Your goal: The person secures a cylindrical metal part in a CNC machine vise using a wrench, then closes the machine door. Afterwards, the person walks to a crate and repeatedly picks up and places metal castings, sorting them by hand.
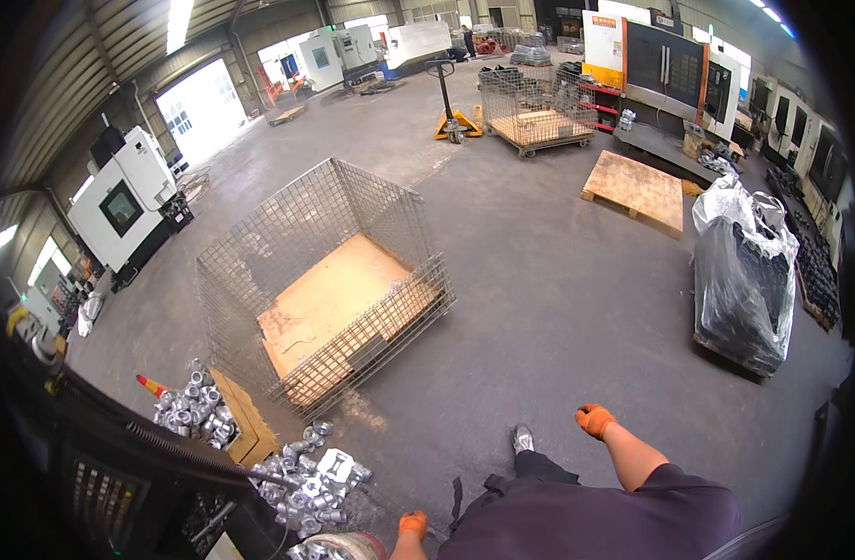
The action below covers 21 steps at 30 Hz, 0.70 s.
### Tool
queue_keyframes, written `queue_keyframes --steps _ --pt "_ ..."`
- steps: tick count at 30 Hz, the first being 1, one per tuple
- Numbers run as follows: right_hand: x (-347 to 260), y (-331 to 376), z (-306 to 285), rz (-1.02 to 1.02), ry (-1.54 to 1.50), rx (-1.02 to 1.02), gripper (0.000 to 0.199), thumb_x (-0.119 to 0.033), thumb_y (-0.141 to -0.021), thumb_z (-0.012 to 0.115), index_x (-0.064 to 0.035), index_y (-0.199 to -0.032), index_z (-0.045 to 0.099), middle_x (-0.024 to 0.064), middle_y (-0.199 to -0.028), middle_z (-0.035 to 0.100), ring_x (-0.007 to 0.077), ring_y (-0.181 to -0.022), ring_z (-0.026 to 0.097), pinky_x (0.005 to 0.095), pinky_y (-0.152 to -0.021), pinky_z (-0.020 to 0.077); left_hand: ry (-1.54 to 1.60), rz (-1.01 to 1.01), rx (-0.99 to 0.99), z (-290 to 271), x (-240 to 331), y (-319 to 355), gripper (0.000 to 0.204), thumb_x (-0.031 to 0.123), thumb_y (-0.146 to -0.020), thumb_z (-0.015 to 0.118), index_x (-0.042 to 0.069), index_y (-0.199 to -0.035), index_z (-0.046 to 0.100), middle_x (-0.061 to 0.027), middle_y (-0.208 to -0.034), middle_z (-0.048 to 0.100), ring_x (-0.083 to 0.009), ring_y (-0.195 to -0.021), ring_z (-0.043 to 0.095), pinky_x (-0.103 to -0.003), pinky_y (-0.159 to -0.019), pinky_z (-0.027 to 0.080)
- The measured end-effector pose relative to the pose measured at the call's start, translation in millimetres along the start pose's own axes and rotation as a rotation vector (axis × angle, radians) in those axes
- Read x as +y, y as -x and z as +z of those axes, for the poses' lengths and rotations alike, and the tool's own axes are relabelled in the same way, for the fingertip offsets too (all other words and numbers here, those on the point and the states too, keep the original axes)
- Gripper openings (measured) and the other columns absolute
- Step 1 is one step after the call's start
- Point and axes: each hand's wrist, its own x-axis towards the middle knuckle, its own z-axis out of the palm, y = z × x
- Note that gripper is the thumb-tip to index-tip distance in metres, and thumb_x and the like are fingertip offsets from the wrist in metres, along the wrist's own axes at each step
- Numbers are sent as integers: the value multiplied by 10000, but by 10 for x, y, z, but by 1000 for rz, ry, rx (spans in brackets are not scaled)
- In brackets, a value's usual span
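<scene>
Metal fittings (pixel 311 490) — just beside left grip (pixel 411 524).

From up here I see my left hand (pixel 412 524) in an orange glove beside a heap of silvery metal fittings (pixel 308 485), my right hand (pixel 595 420) (also gloved) curled over bare concrete, holding nothing. A wire mesh cage (pixel 325 280) stands ahead.

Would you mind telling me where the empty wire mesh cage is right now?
In the head view, the wire mesh cage stands on the concrete floor left of centre, just beyond the heaps of metal fittings, with the white machine further to its left.
</scene>
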Motion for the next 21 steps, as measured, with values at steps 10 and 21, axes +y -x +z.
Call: queue_keyframes --steps 10,21 --pt "1157 -2070 -465 -446 1091 -609 296 -250 -949 605 -88 -1156 741 152 -1329 706 367 -1234 676 454 -993 572 -851 5 -109 87 1065 -363 428 259 -1004 560 140 -1405 654 -141 -1398 682 -286 -1313 647 -486 -1091 516" --pt "343 -4262 -1119 107 223 -593 296 -268 -953 614 -80 -1172 681 112 -1085 721 265 -1059 653 396 -894 523 448 -554 333 -675 3501 -858 1007 686 -905 604 75 -1651 315 -234 -1693 317 -366 -1552 362 -451 -1257 319"
